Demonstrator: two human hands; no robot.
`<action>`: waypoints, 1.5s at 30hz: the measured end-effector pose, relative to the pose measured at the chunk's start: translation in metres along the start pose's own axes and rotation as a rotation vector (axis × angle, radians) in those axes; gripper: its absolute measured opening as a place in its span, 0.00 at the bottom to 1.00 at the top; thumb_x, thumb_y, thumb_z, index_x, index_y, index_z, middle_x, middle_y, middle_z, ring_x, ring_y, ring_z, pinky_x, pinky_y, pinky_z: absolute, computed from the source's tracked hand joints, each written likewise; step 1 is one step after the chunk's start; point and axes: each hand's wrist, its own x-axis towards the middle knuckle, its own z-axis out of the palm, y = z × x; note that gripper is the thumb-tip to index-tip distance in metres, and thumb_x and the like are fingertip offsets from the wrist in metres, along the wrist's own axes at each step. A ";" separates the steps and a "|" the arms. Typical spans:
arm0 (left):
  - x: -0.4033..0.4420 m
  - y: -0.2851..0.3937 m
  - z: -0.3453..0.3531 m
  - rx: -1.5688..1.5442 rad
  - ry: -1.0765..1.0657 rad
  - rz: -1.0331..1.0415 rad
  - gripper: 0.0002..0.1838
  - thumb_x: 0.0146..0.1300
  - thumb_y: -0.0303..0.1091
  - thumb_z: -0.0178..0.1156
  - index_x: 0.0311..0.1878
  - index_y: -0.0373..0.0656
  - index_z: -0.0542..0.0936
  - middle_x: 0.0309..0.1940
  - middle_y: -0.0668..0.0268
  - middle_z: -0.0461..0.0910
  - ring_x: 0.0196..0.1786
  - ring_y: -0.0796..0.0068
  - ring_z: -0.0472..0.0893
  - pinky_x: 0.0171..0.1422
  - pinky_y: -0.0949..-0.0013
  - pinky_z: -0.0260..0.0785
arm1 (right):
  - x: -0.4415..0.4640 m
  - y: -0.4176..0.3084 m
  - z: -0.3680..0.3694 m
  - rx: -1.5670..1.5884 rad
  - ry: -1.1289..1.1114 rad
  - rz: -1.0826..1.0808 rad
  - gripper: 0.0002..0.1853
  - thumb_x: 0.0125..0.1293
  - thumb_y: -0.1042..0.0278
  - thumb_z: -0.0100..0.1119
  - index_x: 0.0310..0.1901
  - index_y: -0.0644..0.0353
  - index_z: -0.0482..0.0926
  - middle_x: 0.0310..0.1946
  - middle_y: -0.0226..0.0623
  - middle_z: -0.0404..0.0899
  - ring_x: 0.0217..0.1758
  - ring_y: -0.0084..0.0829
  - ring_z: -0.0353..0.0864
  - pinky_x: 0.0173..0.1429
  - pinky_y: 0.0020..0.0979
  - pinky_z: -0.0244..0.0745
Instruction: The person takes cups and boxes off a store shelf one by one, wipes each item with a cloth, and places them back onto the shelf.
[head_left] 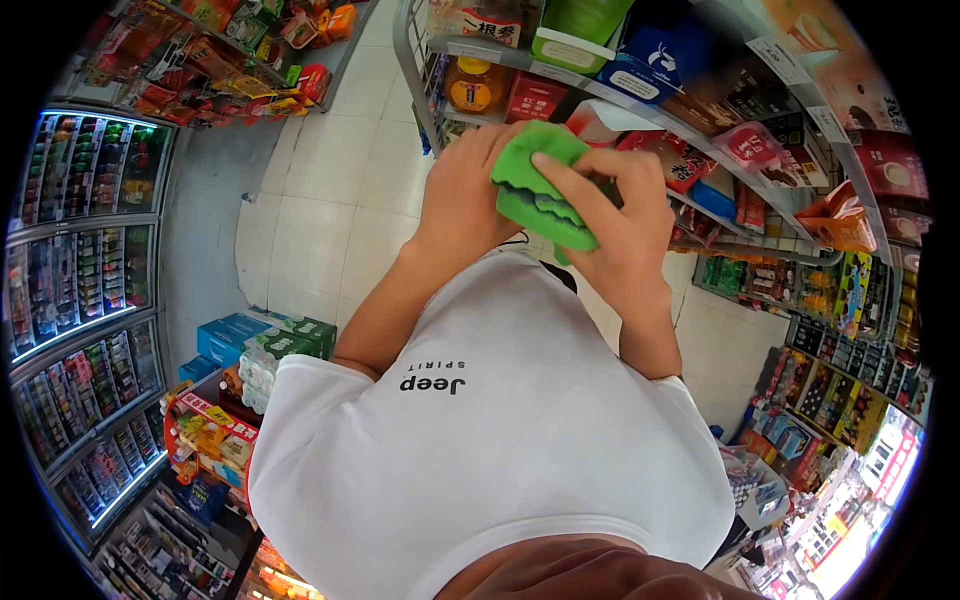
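The green cloth [535, 180] is at the frame's upper centre, between your hands; your right hand [632, 225] pinches it, thumb across the face, likely to steady the folds. Your left hand [462, 188] meets its left edge; its grip I cannot tell.

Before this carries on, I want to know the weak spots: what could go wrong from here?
1. The right hand grips the folded green cloth, while the left hand's fingertips are hidden behind it; if only one hand really holds it, it might slip.
2. In this view the hands appear close to the jar on the shelf; an outward swing could knock it.
3. The tilted orange packet might fall if bumped.
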 end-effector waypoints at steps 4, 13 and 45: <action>-0.006 0.007 -0.002 0.071 -0.116 0.035 0.39 0.44 0.45 0.82 0.60 0.43 0.78 0.49 0.58 0.81 0.48 0.52 0.82 0.52 0.53 0.75 | 0.013 0.016 -0.002 0.119 -0.063 0.148 0.28 0.45 0.75 0.73 0.53 0.52 0.88 0.45 0.34 0.79 0.47 0.37 0.79 0.48 0.34 0.77; -0.015 -0.006 -0.022 -1.259 0.004 -0.407 0.47 0.56 0.58 0.77 0.71 0.38 0.70 0.67 0.59 0.78 0.69 0.63 0.79 0.76 0.51 0.71 | -0.025 0.044 0.020 0.765 0.006 0.516 0.24 0.56 0.84 0.61 0.57 0.70 0.82 0.53 0.40 0.79 0.56 0.31 0.79 0.63 0.30 0.72; 0.061 0.024 -0.070 -1.643 0.405 -0.017 0.46 0.66 0.64 0.67 0.78 0.47 0.62 0.69 0.60 0.68 0.75 0.62 0.68 0.85 0.44 0.54 | -0.058 0.016 0.060 0.461 0.203 0.179 0.29 0.46 0.78 0.79 0.55 0.56 0.88 0.47 0.38 0.77 0.47 0.37 0.79 0.46 0.34 0.78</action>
